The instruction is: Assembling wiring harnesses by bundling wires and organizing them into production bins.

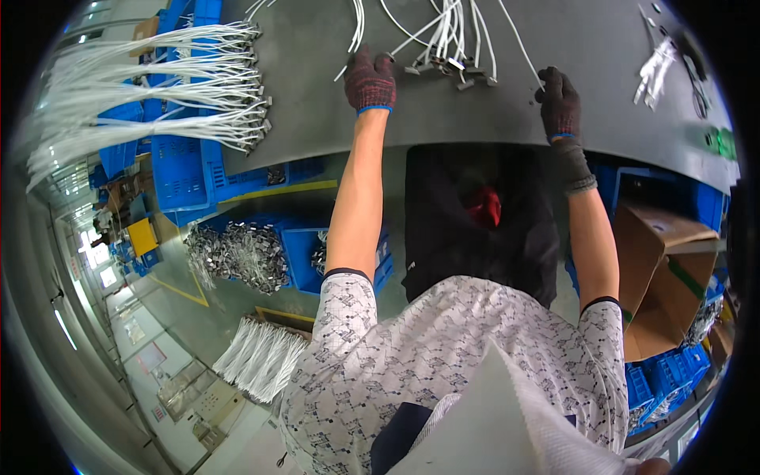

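The loose white cables (457, 32) lie in a group on the grey table (317, 107), at the upper middle of the view, and their small dark and metallic end pieces (455, 65) point toward the person. To the right of this group, a single white cable (518, 38) runs down slantwise to the right hand (558, 103), which is closed, with its fingertips gripping the end of it. The left hand (370, 81) is on the other side of the group, its fingers curled; a cable reaches its thumb, but I cannot tell if the hand really grips it. Some other strands (358, 24) lie just beyond this hand. Both hands wear dark gloves with reddish threads — the right one has also a grey sleeve at the wrist. Farther to the left, big cable bundles (158, 91) rest above blue crates (180, 170). At the far right of the table there are a white cluster (655, 73) and a green object (721, 142). Below the table's edge stand an open cardboard box (661, 297) on the right and — on the left — a heap of small metal parts (241, 257).
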Tool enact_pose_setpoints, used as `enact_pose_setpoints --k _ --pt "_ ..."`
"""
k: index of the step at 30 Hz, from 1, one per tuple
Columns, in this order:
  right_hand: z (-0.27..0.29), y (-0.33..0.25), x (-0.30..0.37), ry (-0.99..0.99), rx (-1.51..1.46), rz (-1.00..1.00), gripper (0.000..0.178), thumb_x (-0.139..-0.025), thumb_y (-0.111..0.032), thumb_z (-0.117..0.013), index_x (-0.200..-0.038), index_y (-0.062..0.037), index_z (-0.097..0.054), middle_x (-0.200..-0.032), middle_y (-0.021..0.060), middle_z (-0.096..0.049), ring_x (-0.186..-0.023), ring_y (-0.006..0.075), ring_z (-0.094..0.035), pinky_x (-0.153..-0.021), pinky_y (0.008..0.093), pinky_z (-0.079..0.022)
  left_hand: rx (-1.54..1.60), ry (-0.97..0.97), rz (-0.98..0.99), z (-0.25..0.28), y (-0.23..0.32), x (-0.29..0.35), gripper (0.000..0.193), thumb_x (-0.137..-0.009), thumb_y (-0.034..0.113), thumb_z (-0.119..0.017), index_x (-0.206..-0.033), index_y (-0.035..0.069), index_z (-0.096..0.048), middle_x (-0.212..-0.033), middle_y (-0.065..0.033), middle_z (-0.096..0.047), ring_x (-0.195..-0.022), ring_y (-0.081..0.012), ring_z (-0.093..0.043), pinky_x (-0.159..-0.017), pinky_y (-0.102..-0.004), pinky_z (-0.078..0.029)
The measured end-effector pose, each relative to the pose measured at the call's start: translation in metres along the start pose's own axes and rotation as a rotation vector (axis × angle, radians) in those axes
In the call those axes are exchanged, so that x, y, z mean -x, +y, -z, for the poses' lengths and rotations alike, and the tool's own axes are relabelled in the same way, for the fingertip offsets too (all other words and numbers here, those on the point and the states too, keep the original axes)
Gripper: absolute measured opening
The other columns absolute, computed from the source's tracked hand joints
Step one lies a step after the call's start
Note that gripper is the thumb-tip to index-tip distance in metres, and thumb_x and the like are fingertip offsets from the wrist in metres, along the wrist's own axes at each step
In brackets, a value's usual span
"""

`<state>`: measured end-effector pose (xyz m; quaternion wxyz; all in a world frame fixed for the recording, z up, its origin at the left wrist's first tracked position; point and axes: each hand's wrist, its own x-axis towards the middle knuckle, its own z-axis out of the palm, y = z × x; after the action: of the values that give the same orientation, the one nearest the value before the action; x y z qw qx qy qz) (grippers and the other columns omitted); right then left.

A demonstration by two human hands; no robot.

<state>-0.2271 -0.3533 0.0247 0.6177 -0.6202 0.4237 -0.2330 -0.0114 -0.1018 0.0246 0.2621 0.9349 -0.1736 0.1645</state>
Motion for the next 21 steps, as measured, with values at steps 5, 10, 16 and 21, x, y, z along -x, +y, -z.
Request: enact_pose_setpoints --k 5,10,16,21 --pt "0.011 0.006 -0.072 0.093 0.928 0.671 0.031 -0.102 -0.03 -0.053 -0.117 -0.0082 -0.068 -0.117 0.0124 -0.067 -0.108 0.0324 -0.064 -0.088 0.0408 -0.053 0.043 -0.608 0.054 -0.022 -0.012 -0.047 0.037 -0.097 0.043 -0.053 -0.111 0.013 -0.07 -0.111 -0.0191 -0.068 -0.101 -0.0418 -0.065 -0.088 -0.0496 -0.052" --pt "0.014 0.007 -0.127 0.192 0.865 0.38 0.026 -0.1 -0.025 -0.057 -0.118 -0.0082 -0.068 -0.117 0.013 -0.067 -0.114 0.0302 -0.062 -0.094 0.0406 -0.052 -0.158 -0.331 0.22 -0.037 -0.013 -0.127 0.038 -0.09 0.044 -0.062 -0.108 0.011 -0.071 -0.103 -0.0156 -0.072 -0.096 -0.0352 -0.069 -0.085 -0.0462 -0.052" --pt "0.004 0.034 -0.138 0.243 0.999 0.388 0.026 -0.095 -0.024 -0.066 -0.116 -0.0079 -0.068 -0.12 0.0119 -0.067 -0.115 0.0287 -0.061 -0.096 0.0392 -0.052 -0.182 -0.659 0.384 -0.064 -0.073 -0.161 0.025 -0.084 0.027 -0.069 -0.091 0.004 -0.075 -0.079 -0.0162 -0.072 -0.075 -0.031 -0.069 -0.071 -0.0434 -0.055" --pt "0.01 0.04 -0.143 0.269 1.038 0.479 0.019 -0.092 -0.016 -0.071 -0.109 -0.0082 -0.071 -0.108 0.009 -0.068 -0.102 0.0241 -0.064 -0.083 0.0346 -0.053 0.242 -0.72 0.496 -0.054 -0.106 -0.167 0.026 -0.085 0.023 -0.072 -0.096 0.0 -0.073 -0.082 -0.0102 -0.07 -0.065 -0.0176 -0.064 -0.063 -0.0329 -0.052"
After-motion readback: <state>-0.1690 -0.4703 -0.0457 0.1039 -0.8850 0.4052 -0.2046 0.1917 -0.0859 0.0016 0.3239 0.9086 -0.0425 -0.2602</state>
